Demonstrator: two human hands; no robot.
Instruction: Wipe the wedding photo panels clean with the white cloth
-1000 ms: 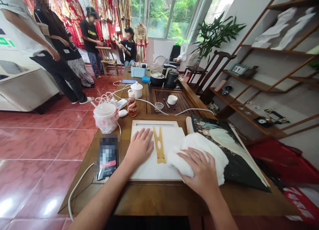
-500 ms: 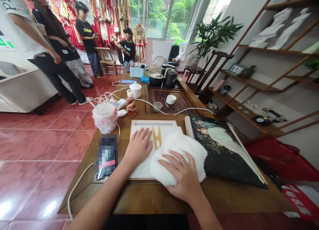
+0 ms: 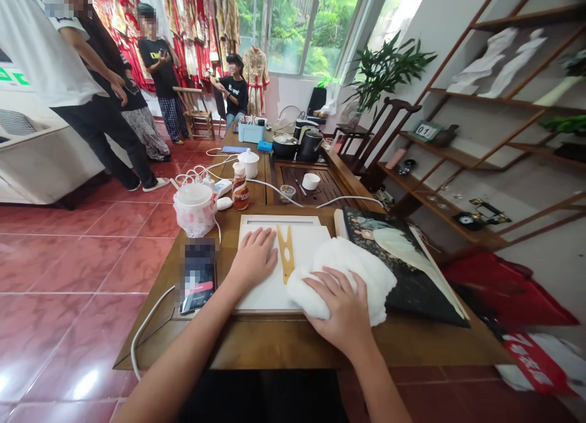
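At a white board [image 3: 263,298], bare hands [image 3: 253,259] [image 3: 336,307]

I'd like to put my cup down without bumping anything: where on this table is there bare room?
Bare wood runs along the near edge of the wooden table, below the white board. Beyond the board it's crowded: a bottle, a bagged white container and tangled white cables.

Left hand [image 3: 253,259]: flat on white board [image 3: 270,295], 11 o'clock
Right hand [image 3: 336,307]: on fluffy white cloth [image 3: 343,276], 1 o'clock
Beside cloth: portrait print [image 3: 403,258], 2 o'clock
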